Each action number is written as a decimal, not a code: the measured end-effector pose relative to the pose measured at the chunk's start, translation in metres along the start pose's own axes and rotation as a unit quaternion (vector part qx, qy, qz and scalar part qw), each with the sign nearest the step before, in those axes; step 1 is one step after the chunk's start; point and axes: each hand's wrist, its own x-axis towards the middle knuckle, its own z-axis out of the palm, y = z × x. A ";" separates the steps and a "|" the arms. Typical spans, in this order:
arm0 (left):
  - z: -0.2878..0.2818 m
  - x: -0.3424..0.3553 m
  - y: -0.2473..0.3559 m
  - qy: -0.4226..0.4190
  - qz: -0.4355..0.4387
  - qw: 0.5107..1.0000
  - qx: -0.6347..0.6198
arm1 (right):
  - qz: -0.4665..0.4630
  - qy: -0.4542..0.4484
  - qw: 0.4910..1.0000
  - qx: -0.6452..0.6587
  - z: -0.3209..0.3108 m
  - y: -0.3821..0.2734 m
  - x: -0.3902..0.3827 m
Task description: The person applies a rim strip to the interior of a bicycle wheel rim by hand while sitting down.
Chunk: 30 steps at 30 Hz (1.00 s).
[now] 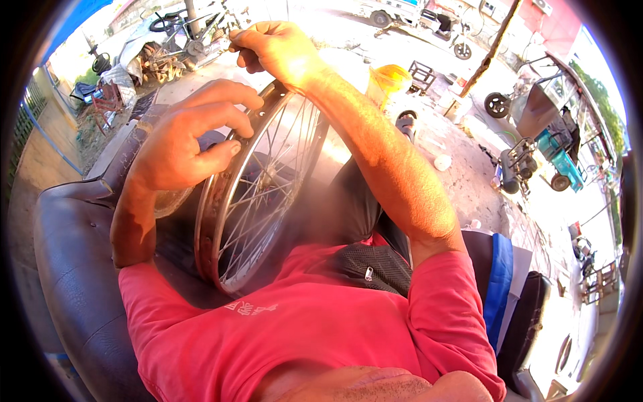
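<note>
A spoked wheel (209, 224) without a tyre stands upright against my lap, its brown outer rim turned toward my left. Close to the rim's upper left side is my left hand (191, 134), fingers curved and apart, thumb and fingertips beside or lightly on the rim. Nothing shows in its grasp. My right hand (278, 53) is raised over the top of the wheel, with thumb and fingers pinched together; whatever they hold, if anything, is too small to make out. The wheel's lower part is partly blurred near my red shirt.
A dark padded seat (77, 268) surrounds me. Beyond the wheel stand a yellow bucket (387, 84) and a small dark frame (422, 75). An air compressor (517, 164) and a cart (562, 161) are at the right. Bicycles (191, 33) and scrap lie far left.
</note>
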 end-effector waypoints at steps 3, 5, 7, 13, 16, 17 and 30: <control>0.001 0.000 0.000 -0.001 0.012 1.000 0.026 | -0.010 -0.008 1.000 0.009 0.001 -0.001 -0.001; 0.001 0.001 0.000 0.004 0.014 0.999 0.041 | -0.001 -0.010 1.000 0.003 0.001 -0.001 -0.002; 0.002 0.001 0.000 0.008 0.012 0.999 0.044 | 0.001 -0.007 1.000 -0.001 0.001 -0.001 -0.002; 0.003 0.001 0.000 0.002 0.009 1.000 0.021 | -0.004 -0.003 1.000 0.000 -0.001 0.001 0.000; 0.004 0.001 -0.001 0.002 0.017 0.999 0.044 | -0.004 -0.004 1.000 -0.009 -0.001 0.001 0.000; 0.003 0.001 -0.001 0.003 0.015 0.999 0.044 | 0.000 -0.002 1.000 -0.011 -0.001 0.001 0.000; 0.006 0.002 0.001 0.015 0.019 0.998 0.052 | 0.027 0.007 1.000 -0.009 0.002 -0.013 -0.010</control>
